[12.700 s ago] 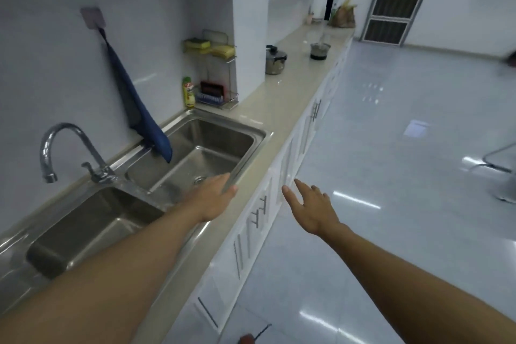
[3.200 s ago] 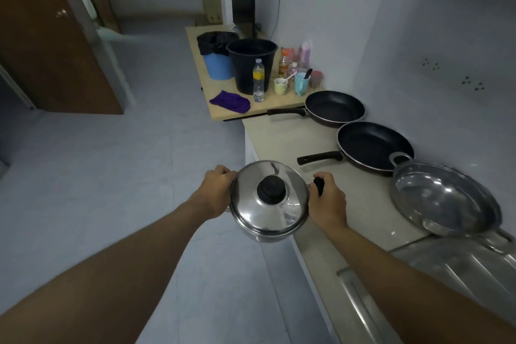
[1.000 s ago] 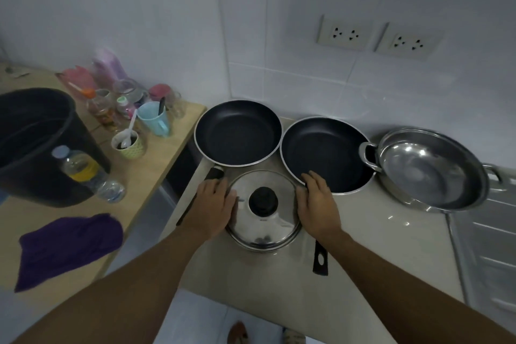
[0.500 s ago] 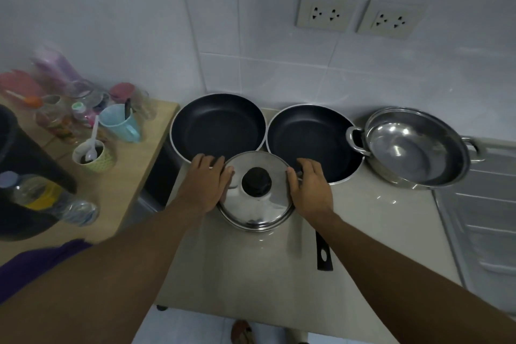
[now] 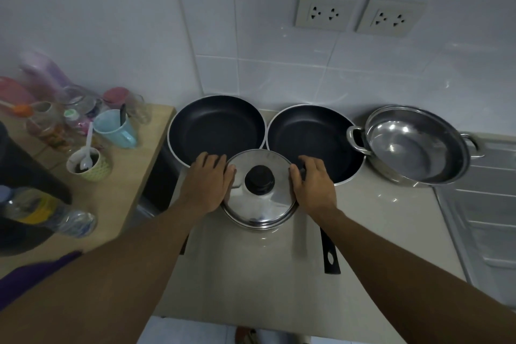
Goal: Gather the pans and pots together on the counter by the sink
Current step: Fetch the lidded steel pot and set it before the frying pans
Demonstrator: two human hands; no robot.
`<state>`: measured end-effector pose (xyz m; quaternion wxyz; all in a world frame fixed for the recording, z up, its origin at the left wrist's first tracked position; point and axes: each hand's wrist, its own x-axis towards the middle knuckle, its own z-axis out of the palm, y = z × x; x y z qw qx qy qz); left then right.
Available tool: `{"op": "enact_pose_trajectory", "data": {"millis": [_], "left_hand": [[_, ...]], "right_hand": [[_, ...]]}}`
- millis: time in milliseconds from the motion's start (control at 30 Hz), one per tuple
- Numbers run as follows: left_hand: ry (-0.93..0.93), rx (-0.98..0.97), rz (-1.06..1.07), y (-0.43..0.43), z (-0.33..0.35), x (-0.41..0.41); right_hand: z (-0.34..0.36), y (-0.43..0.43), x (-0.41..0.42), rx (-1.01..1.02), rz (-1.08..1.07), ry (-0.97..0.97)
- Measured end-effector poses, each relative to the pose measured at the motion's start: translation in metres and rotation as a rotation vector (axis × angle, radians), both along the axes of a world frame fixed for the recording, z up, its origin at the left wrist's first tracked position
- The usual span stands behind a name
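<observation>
I had both hands on the lidded steel pot (image 5: 258,200), which sat on the beige counter (image 5: 371,220) in front of the two pans. My left hand (image 5: 208,183) lay against the pot's left side with the fingers curved over the rim of the lid, and my right hand (image 5: 314,184) wrapped the right side in the same way, its fingers closed around the small dark side handle. The lid's black knob (image 5: 259,179) stood free between my hands.

Behind the pot, the left black frying pan (image 5: 216,126) and the right black frying pan (image 5: 312,134) stood side by side against the tiled wall, rims nearly touching. The right pan's black handle (image 5: 329,253) ran back toward me under my right forearm. Just to the right of that pan was a shallow steel two-handled pan (image 5: 413,145), its near loop handle overlapping the frying pan's rim. The ridged steel drainboard (image 5: 485,209) of the sink began just beyond it.

To the left, on a lower wooden table (image 5: 139,153), stood a light blue mug (image 5: 114,128), a green cup with a white spoon (image 5: 89,163) and a plastic bottle (image 5: 53,216).
</observation>
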<state>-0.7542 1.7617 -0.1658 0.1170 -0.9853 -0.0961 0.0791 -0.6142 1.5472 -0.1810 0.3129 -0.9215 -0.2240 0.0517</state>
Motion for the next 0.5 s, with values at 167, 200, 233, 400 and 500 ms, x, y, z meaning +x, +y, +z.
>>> {"op": "enact_pose_trajectory", "data": {"millis": [167, 200, 233, 400, 500], "left_hand": [[0.009, -0.243, 0.251, -0.001, 0.007, 0.004], [-0.064, -0.342, 0.312, -0.002, 0.01, 0.005], [-0.138, -0.418, 0.335, -0.005, 0.013, 0.007], [-0.286, -0.634, 0.227, -0.024, 0.03, 0.024], [-0.254, -0.7, 0.157, -0.045, 0.041, 0.037]], "right_hand": [[0.003, -0.004, 0.004, 0.007, 0.06, 0.051], [0.004, -0.006, 0.004, 0.009, 0.068, 0.071], [0.006, -0.008, 0.004, 0.017, 0.065, 0.098], [0.013, -0.031, 0.002, 0.056, 0.007, 0.178], [0.021, -0.057, 0.006, 0.055, -0.033, 0.197]]}}
